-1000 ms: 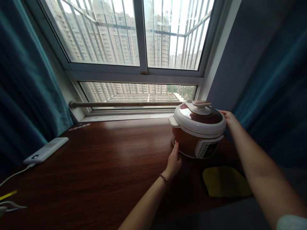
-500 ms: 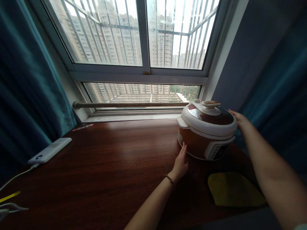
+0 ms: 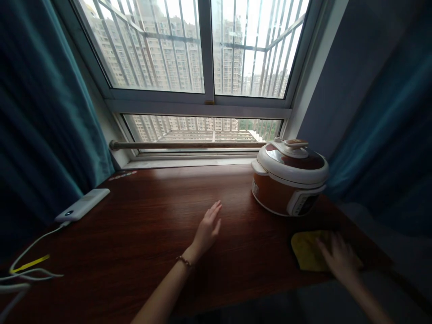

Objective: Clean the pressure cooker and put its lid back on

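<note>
My left hand (image 3: 205, 229), with a bead bracelet on its wrist, is over the middle of the brown wooden table (image 3: 135, 238). Its fingers are stretched out and it holds nothing. At the table's front right, my right hand (image 3: 339, 256) lies over a folded yellow cloth (image 3: 305, 249). Its fingers look spread on the cloth, a little blurred. The white and brown electric pressure cooker (image 3: 276, 193) stands upright at the back right with its lid on, and neither hand touches it.
On the left are a white power bank (image 3: 84, 204) with a white cable (image 3: 33, 247) and a yellow strip (image 3: 32, 263). A barred window (image 3: 209, 103) is behind the table, with a rail (image 3: 189, 145) across its lower part. Teal curtains (image 3: 60, 112) hang at both sides.
Both hands have come away from the pressure cooker. My left hand has moved left over the table; my right hand has come down and toward me onto the yellow cloth.
</note>
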Available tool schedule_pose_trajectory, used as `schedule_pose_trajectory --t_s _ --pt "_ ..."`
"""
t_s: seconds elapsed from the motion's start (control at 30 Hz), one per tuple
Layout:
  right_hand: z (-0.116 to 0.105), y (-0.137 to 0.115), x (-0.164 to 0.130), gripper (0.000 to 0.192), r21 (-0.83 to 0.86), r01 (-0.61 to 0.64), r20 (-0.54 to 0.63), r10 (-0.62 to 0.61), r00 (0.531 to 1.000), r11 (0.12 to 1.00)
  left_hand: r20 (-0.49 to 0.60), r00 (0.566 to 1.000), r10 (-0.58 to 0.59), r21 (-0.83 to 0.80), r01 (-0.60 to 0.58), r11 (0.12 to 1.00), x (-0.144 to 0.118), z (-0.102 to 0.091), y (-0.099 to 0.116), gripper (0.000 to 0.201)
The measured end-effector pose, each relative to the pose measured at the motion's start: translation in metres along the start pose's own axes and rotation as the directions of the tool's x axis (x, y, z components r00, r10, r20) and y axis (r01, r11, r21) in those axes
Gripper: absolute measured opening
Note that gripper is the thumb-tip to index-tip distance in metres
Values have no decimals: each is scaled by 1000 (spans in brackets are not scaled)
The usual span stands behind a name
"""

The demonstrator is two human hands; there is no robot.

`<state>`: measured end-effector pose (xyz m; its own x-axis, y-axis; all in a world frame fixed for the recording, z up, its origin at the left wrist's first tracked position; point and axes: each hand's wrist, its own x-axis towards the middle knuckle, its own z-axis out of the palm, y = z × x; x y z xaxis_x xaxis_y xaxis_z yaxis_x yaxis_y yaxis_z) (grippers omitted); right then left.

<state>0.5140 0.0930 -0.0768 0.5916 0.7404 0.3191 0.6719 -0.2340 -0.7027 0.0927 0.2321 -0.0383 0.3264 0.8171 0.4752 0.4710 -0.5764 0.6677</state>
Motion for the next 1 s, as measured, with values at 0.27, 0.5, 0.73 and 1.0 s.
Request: schedule_pose_trajectory --t_s 0.27,0.5,0.73,1.0 --pt "66 -7 -43 78 -657 274 258 -132 957 703 -145 985 -97 26 102 994 -23 -37 -43 45" --pt "78 -83 -55 76 -500 186 194 -100 976 846 -175 968 -180 44 190 981 -40 -33 -49 26" --pt "172 -239 -80 53 554 280 357 -527 771 784 -218 932 -288 -16 292 956 -42 -40 -43 39" --pt "228 -257 -90 53 857 -46 407 -622 669 513 17 890 -455 -777 298 554 -14 -1 -32 47"
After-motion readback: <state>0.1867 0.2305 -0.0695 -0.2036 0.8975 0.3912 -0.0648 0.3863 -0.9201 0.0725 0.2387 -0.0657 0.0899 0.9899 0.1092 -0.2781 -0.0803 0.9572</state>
